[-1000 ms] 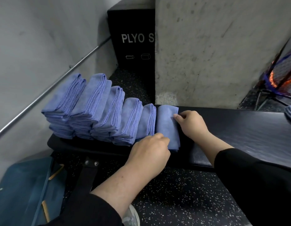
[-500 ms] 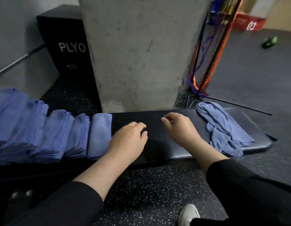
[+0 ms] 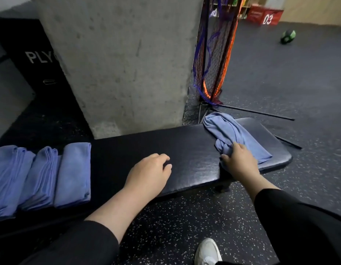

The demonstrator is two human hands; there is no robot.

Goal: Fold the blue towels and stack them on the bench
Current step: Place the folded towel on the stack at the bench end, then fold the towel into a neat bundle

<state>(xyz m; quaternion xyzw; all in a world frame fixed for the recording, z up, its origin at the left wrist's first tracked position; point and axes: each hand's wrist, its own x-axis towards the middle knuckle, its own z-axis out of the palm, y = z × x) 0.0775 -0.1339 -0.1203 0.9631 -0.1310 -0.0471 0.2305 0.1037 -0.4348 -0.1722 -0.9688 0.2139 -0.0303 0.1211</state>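
The concrete pillar (image 3: 116, 60) fills the view at 12 o'clock, with a black plyo box (image 3: 30, 60) beside it at 10 o'clock. In front of you the black padded bench (image 3: 165, 155) runs from 9 o'clock to 3 o'clock. At 9 o'clock on the bench you see the folded blue towels (image 3: 41, 175), leaning one against the other in a row. At 2 o'clock, near the far end of the bench, lies the crumpled blue towel (image 3: 234, 134), not folded. A folded net (image 3: 215, 54) in orange and purple stands behind it, against the pillar. Your left hand (image 3: 148, 173) is over the bare middle of the bench, fingers loosely curled and holding nothing. Your right hand (image 3: 240, 161) is at 2 o'clock; its fingers curl on the near edge of the crumpled blue towel and hold it. A white shoe (image 3: 207, 251) shows at 6 o'clock on the speckled floor, and a green ball (image 3: 288, 36) lies far away at 1 o'clock.
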